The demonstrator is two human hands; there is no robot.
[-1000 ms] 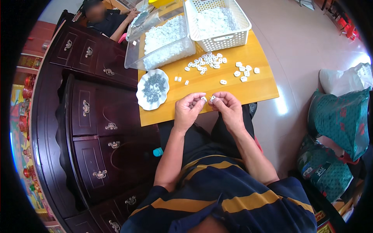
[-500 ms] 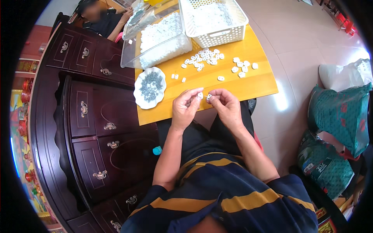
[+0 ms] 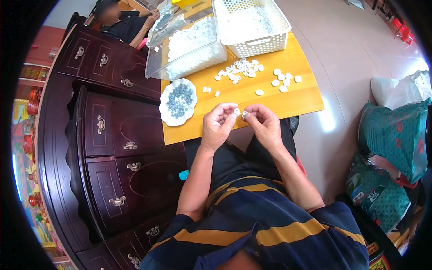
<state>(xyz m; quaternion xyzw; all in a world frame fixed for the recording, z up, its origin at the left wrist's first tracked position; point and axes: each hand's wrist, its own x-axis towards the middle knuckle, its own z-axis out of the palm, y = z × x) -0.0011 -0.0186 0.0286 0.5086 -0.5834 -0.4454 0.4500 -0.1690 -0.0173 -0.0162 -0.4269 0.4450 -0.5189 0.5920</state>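
Note:
My left hand (image 3: 217,128) pinches a small white plastic piece (image 3: 236,111) between thumb and fingers, just off the table's near edge. Close beside it, my right hand (image 3: 266,127) grips another small white piece with holes (image 3: 244,114). The two pieces nearly meet; whether they touch I cannot tell. Ahead of my hands lies a single white piece (image 3: 259,92). A loose heap of white pieces with holes (image 3: 243,67) is farther back, and a small group of rounder white pieces (image 3: 283,89) sits to its right. On the left, a scalloped white dish (image 3: 165,112) holds many small dark grey metal-looking parts (image 3: 179,100).
A clear plastic bin (image 3: 155,72) and a white perforated basket (image 3: 276,42), both full of white pieces, stand at the back of the wooden table (image 3: 297,103). Dark drawers (image 3: 121,103) line the left. Another person (image 3: 123,24) sits far left. Teal bags (image 3: 393,135) stand at right.
The table and everything on it sit slightly farther right in the view. My hands keep their pinch on the two white pieces, which appear slightly closer together.

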